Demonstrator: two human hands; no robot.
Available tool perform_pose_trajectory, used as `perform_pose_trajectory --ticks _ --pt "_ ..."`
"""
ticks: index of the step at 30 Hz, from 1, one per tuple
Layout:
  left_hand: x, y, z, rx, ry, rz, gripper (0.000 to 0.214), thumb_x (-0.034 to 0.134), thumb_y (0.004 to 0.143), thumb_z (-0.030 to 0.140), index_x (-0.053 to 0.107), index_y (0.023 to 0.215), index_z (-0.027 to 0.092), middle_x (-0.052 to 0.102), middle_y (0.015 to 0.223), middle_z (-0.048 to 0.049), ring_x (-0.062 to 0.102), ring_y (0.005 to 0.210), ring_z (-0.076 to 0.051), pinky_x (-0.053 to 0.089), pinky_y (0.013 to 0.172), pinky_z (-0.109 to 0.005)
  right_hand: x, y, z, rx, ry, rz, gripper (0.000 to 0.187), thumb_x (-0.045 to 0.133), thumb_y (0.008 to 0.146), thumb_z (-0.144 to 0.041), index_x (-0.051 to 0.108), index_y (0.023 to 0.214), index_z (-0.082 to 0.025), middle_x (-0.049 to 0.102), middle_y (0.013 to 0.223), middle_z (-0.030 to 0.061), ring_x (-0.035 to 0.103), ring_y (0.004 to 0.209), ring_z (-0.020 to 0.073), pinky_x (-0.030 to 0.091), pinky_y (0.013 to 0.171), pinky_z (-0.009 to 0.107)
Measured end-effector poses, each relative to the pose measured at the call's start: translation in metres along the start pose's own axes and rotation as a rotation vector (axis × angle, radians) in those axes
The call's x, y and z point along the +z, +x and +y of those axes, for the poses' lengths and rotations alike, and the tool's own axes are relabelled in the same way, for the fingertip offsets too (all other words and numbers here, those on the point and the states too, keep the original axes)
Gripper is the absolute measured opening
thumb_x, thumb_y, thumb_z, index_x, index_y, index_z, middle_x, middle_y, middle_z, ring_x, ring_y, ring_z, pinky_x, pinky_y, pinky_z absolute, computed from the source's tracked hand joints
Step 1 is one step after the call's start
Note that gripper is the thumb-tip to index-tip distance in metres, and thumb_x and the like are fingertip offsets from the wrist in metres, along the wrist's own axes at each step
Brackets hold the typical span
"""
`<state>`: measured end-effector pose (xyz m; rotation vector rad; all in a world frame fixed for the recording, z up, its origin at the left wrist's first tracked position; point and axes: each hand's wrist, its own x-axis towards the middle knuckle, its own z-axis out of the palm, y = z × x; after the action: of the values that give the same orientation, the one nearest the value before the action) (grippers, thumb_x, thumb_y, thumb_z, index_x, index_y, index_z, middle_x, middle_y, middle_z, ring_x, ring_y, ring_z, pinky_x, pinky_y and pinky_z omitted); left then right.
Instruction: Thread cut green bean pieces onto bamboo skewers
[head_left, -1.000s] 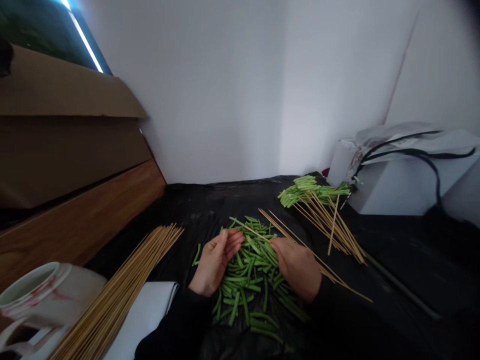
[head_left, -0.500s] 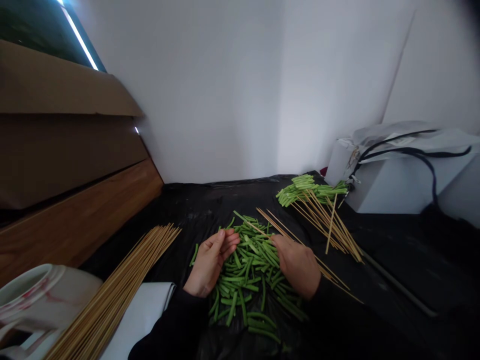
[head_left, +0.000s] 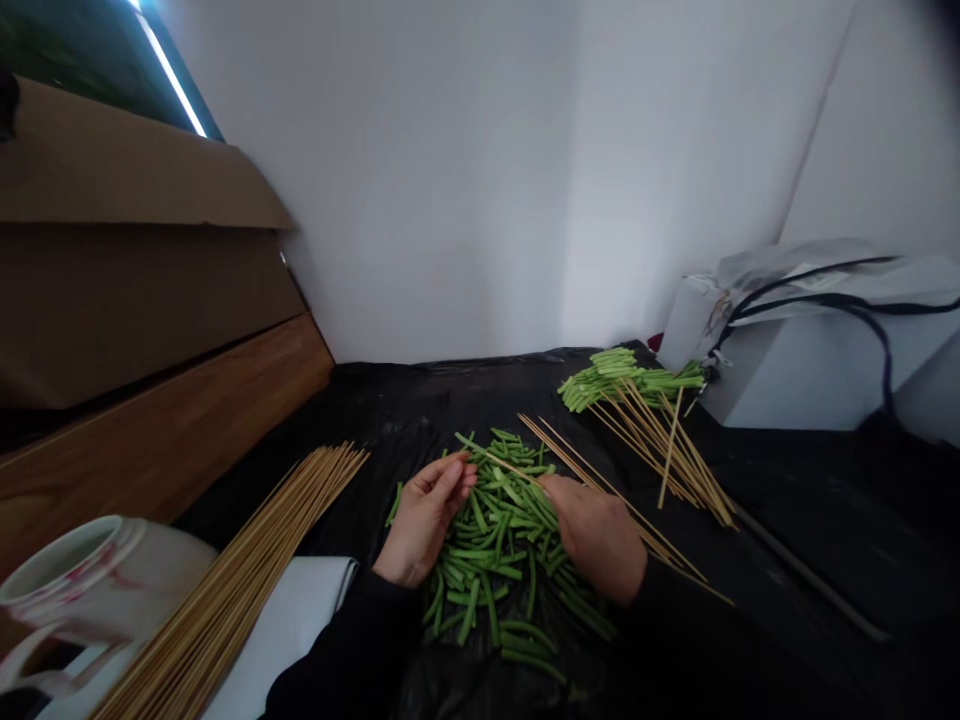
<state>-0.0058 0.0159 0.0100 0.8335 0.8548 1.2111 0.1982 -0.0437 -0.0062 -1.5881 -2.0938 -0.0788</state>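
My right hand is closed around a thin bamboo skewer that points up and to the left. On the skewer's far end sits a cut piece of green bean. Close below that tip is my left hand, thumb and fingers drawn together; whatever lies between them is too small to make out. Both hands hover over a loose heap of cut green beans. Several bare skewers lie beside and partly behind my right hand.
Skewers threaded with green beans lie at the back right, by a white box with black straps. To the left are a thick bundle of bamboo skewers, a white mug and a cardboard box. Black plastic covers the table.
My left fingers have drawn together from a looser, more open curl. The skewer tip with its bean piece has moved slightly left and down, nearer to them.
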Motion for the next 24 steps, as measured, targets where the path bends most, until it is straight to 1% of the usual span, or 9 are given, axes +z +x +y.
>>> perform_pose_trajectory --ticks 3,6,14,16,19,20,21,24 --pt "-0.001 0.000 0.001 -0.015 -0.051 -0.008 0.029 0.077 0.069 0.022 0.071 0.097 0.013 0.071 0.090 -0.0070 0.065 0.078 -0.010 0.052 0.067 -0.016 0.001 -0.001 -0.002 -0.032 0.016 -0.050 0.021 0.037 0.091 -0.012 0.056 0.097 -0.021 0.066 0.084 0.0016 0.062 0.080 0.0129 0.033 0.065 0.023" --pt "-0.002 0.000 0.001 -0.052 -0.063 -0.031 0.026 0.077 0.070 0.022 0.071 0.093 0.013 0.071 0.083 -0.0063 0.065 0.076 -0.010 0.053 0.067 -0.016 0.001 -0.001 -0.004 -0.043 0.002 -0.089 0.020 0.037 0.090 -0.011 0.055 0.091 -0.021 0.064 0.080 0.0004 0.061 0.076 0.0124 0.032 0.062 0.024" --pt "-0.001 0.000 0.002 -0.046 -0.046 -0.038 0.013 0.077 0.069 0.018 0.070 0.078 0.012 0.070 0.085 -0.0045 0.064 0.073 -0.008 0.052 0.065 -0.013 0.000 0.000 -0.006 -0.067 0.053 -0.087 0.021 0.035 0.093 -0.013 0.054 0.089 -0.020 0.065 0.079 0.0012 0.061 0.077 0.0114 0.036 0.065 0.021" --pt "-0.004 0.003 0.005 -0.030 -0.097 0.007 0.011 0.076 0.070 0.017 0.069 0.078 0.012 0.070 0.085 -0.0042 0.064 0.073 -0.008 0.052 0.065 -0.014 -0.001 0.000 -0.006 -0.055 0.051 -0.091 0.021 0.035 0.093 -0.014 0.055 0.089 -0.020 0.065 0.079 0.0007 0.062 0.078 0.0113 0.036 0.065 0.021" --pt "-0.009 0.008 0.011 0.027 -0.195 0.130 0.008 0.073 0.073 0.014 0.068 0.080 0.013 0.071 0.085 -0.0035 0.066 0.076 -0.008 0.053 0.067 -0.014 -0.001 0.000 -0.003 -0.035 0.051 -0.082 0.023 0.034 0.094 -0.015 0.056 0.091 -0.020 0.066 0.081 0.0012 0.062 0.081 0.0116 0.038 0.068 0.021" --pt "-0.010 0.008 0.013 0.043 -0.201 0.149 0.007 0.072 0.074 0.013 0.068 0.081 0.014 0.071 0.087 -0.0037 0.066 0.078 -0.009 0.053 0.067 -0.014 -0.001 0.001 -0.002 -0.025 0.049 -0.075 0.024 0.033 0.094 -0.015 0.056 0.091 -0.020 0.066 0.081 0.0013 0.062 0.082 0.0116 0.038 0.069 0.021" --pt "-0.010 0.008 0.014 0.037 -0.190 0.144 0.007 0.071 0.075 0.013 0.068 0.081 0.014 0.071 0.087 -0.0043 0.066 0.079 -0.009 0.053 0.068 -0.015 -0.001 0.001 -0.001 -0.017 0.046 -0.069 0.025 0.033 0.094 -0.015 0.057 0.092 -0.020 0.066 0.082 0.0015 0.062 0.082 0.0117 0.039 0.069 0.021" --pt "-0.005 0.004 0.011 -0.006 -0.118 0.032 0.009 0.072 0.075 0.018 0.067 0.081 0.014 0.071 0.094 -0.0057 0.066 0.083 -0.011 0.053 0.070 -0.018 -0.001 0.001 -0.002 -0.023 0.047 -0.040 0.027 0.032 0.095 -0.016 0.059 0.095 -0.020 0.066 0.083 0.0019 0.062 0.082 0.0122 0.040 0.072 0.021"
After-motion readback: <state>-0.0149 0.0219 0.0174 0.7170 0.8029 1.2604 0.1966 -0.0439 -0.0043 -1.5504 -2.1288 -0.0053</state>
